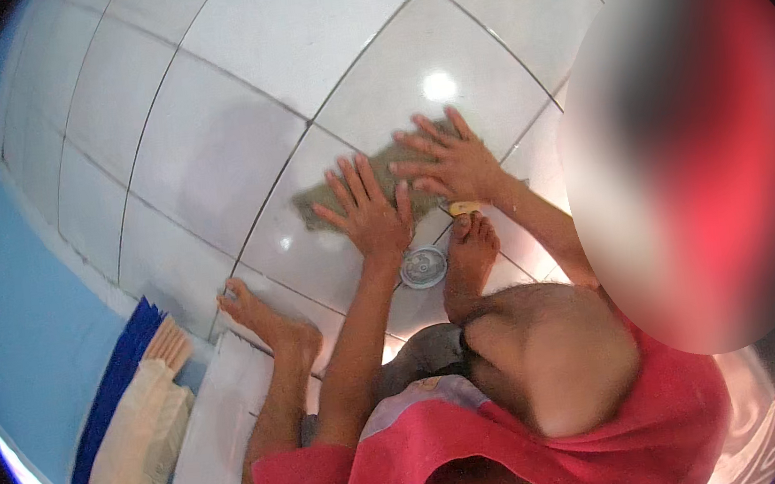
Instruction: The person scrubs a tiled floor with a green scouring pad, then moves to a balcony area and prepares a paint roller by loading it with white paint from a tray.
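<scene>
A damp-looking olive-grey cloth (313, 203) lies spread on the white tiled floor. Pressed flat on its middle is my left hand (373, 215), fingers spread and pointing away from me. My right hand (456, 161) rests on the cloth's right end, also open, its fingers fanned toward the far left. The palms hide part of the cloth, and neither hand grasps it. Just below the right wrist, by my foot's toes, sits a small yellow piece (464, 207) I cannot identify. A round grey disc like a drain cover (424, 266) is set between my feet, near the left wrist.
White tiles (233, 31) with dark joints stretch ahead. My bare feet (269, 325) stand either side of the disc. At the left are a blue wall (12, 310), a blue folded item (115, 393) and a cream bundle (136, 457). A blurred patch covers the right side.
</scene>
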`<move>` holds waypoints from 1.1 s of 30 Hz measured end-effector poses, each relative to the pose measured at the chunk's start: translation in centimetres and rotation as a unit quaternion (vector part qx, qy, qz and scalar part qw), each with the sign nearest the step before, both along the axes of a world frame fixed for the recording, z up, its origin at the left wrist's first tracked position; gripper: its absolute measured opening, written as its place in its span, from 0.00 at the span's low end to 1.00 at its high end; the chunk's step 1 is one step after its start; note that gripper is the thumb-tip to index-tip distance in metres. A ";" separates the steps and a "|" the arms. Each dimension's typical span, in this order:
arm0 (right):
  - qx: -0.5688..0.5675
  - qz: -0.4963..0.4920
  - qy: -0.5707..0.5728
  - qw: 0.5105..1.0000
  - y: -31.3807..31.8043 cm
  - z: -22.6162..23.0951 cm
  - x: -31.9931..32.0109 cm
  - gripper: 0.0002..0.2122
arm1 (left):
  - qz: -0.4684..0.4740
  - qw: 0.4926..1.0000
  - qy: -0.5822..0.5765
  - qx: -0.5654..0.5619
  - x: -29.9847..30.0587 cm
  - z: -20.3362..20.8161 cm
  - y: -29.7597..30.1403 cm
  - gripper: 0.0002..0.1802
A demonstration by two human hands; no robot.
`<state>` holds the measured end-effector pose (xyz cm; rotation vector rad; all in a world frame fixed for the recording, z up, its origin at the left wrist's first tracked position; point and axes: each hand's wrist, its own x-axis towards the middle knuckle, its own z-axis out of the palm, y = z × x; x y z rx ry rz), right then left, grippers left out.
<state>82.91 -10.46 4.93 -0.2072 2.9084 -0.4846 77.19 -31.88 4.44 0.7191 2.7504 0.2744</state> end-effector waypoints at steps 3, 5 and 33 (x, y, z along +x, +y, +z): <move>-0.057 -0.092 0.010 0.994 0.4 1.9 5.1 0.21 | -0.013 1.000 -0.025 -0.014 3.7 0.8 -0.1 0.48; -0.092 -0.188 0.053 0.976 1.0 4.8 7.1 0.20 | -0.002 1.000 0.005 0.004 4.0 0.5 0.0 0.48; -0.197 -0.431 -0.801 0.365 -10.9 11.9 49.6 0.39 | -0.437 0.896 0.029 -0.071 -0.7 1.2 0.5 0.44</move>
